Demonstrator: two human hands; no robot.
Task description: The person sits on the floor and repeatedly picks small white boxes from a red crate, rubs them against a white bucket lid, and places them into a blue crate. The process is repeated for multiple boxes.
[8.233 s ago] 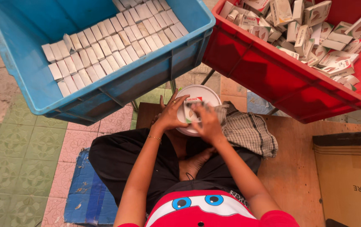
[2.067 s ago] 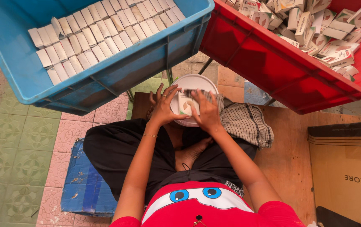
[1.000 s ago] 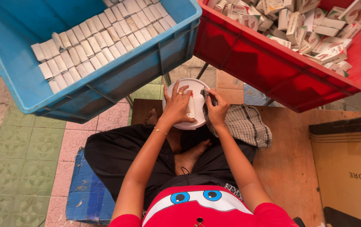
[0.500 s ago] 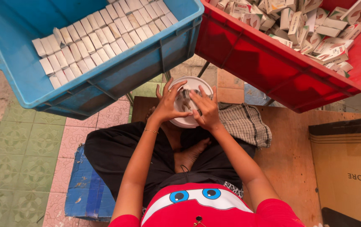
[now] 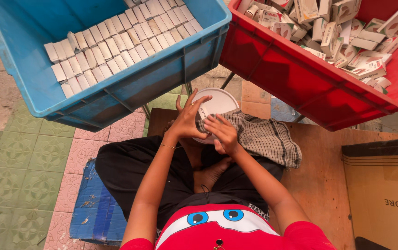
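Both hands meet over a round white plastic lid (image 5: pixel 217 104): left hand (image 5: pixel 187 121) spread, right hand (image 5: pixel 222 133) pinching a small box there. Blue plastic crate (image 5: pixel 46 99) up-left holds neat rows; red plastic crate (image 5: pixel 301 92) up-right stays heaped, so plenty left.

Small packing workshop, floor-level setup — not a factory line. Blue crate (image 5: pixel 32 88) holds neat rows of small white boxes (image 5: pixel 115 44); red crate (image 5: pixel 301 78) is heaped with loose printed cartons (image 5: pixel 347 32). Both are propped on stands over a patterned tile floor (image 5: pixel 18 153). Worker sits cross-legged on a wooden board (image 5: pixel 319 180) — cardboard carton (image 5: pixel 384 194) alongside.
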